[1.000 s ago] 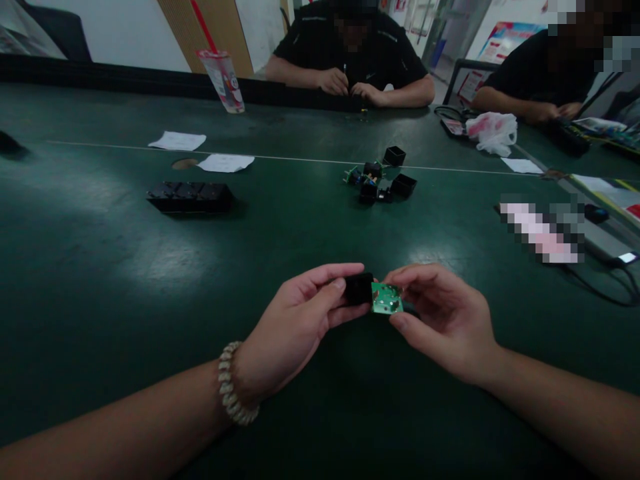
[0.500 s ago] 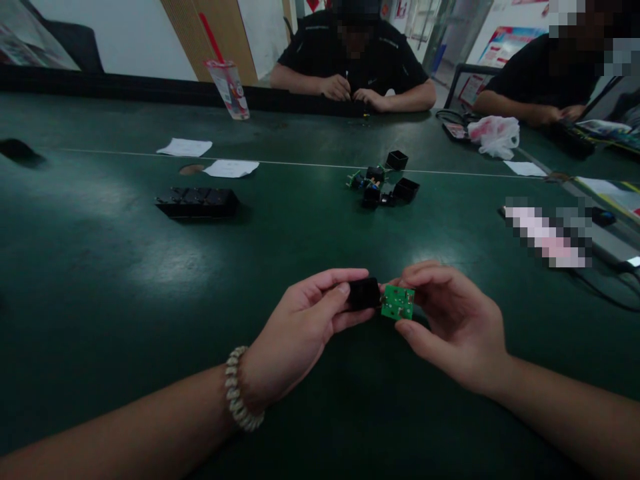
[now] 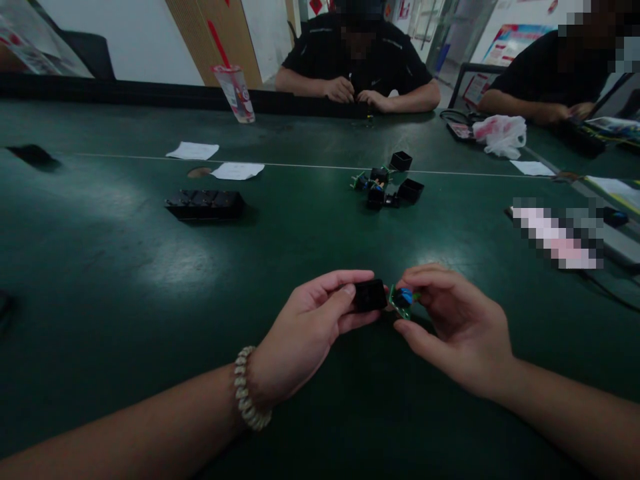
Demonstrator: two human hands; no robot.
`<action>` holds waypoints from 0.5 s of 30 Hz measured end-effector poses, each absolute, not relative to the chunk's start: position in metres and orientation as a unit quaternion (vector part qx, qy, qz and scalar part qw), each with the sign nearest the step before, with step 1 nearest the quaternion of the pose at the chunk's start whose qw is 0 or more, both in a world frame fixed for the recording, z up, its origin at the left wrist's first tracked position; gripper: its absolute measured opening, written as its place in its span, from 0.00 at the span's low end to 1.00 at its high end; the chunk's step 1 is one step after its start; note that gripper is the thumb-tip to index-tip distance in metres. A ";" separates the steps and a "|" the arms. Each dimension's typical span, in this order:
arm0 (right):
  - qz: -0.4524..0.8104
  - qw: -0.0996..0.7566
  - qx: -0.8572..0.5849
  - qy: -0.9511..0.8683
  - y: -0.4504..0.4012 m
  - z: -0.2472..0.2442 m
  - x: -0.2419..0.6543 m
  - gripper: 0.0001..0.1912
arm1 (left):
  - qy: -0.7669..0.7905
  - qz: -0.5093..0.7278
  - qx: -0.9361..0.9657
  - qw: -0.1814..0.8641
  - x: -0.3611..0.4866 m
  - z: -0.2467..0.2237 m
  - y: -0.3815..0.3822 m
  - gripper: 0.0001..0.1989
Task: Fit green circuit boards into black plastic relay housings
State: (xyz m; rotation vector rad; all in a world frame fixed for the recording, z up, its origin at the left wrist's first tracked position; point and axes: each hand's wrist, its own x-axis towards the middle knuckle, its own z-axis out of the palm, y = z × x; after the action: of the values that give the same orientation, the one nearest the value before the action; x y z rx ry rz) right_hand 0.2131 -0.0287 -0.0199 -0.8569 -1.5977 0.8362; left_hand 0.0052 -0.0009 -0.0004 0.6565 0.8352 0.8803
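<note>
My left hand pinches a small black plastic case between thumb and fingers, low over the green table. Just to its right, a small green circuit board with blue and black components stands nearly edge-on. The fingers of my right hand curl round that board, thumb at its lower edge and fingertips at its top. Board and case sit very close together; whether they touch or are joined by wires I cannot tell. A beaded bracelet circles my left wrist.
Black boxes and circuit boards lie in a cluster beyond my hands. Left of it is a row of joined black cases. Papers, a cup with a red straw and a plastic bag stand farther back. Two people sit across the table.
The circuit board has turned in my right hand, from its flat green face to nearly edge-on, showing blue and black components. My left hand keeps its hold on the case. The view has shifted slightly.
</note>
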 end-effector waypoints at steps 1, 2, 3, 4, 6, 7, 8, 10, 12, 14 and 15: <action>0.350 0.545 -0.361 -0.672 -0.029 -0.020 0.213 0.26 | 0.384 0.407 0.304 0.771 0.005 -0.001 -0.001 0.10; 0.346 0.546 -0.363 -0.671 -0.028 -0.020 0.213 0.25 | 0.383 0.409 0.305 0.770 0.005 -0.001 -0.001 0.10; 0.342 0.546 -0.365 -0.672 -0.028 -0.021 0.212 0.24 | 0.382 0.410 0.305 0.770 0.005 -0.001 -0.001 0.10; 0.338 0.545 -0.367 -0.674 -0.028 -0.021 0.212 0.23 | 0.382 0.411 0.305 0.770 0.005 -0.001 -0.001 0.10; 0.333 0.537 -0.373 -0.679 -0.029 -0.021 0.213 0.21 | 0.385 0.410 0.303 0.769 0.005 -0.001 -0.001 0.10; 0.332 0.533 -0.377 -0.681 -0.029 -0.021 0.213 0.21 | 0.388 0.409 0.302 0.769 0.005 0.000 -0.001 0.09; 0.330 0.529 -0.380 -0.683 -0.029 -0.021 0.213 0.21 | 0.390 0.409 0.301 0.768 0.006 0.000 -0.001 0.09; 0.319 0.526 -0.387 -0.687 -0.030 -0.020 0.214 0.20 | 0.394 0.410 0.299 0.766 0.006 0.001 -0.001 0.10; 0.303 0.525 -0.395 -0.691 -0.030 -0.019 0.215 0.19 | 0.395 0.411 0.298 0.766 0.006 0.001 -0.001 0.11; 0.295 0.520 -0.394 -0.698 -0.029 -0.019 0.215 0.19 | 0.395 0.411 0.299 0.766 0.006 0.001 -0.001 0.11; 0.295 0.517 -0.391 -0.701 -0.029 -0.019 0.215 0.19 | 0.394 0.410 0.300 0.766 0.006 0.001 -0.002 0.11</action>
State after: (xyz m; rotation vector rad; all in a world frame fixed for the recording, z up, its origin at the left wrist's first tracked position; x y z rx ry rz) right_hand 0.2150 -0.0290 -0.0188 -0.9396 -1.6836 0.7083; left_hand 0.0056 -0.0015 0.0008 0.6522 0.8559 0.8895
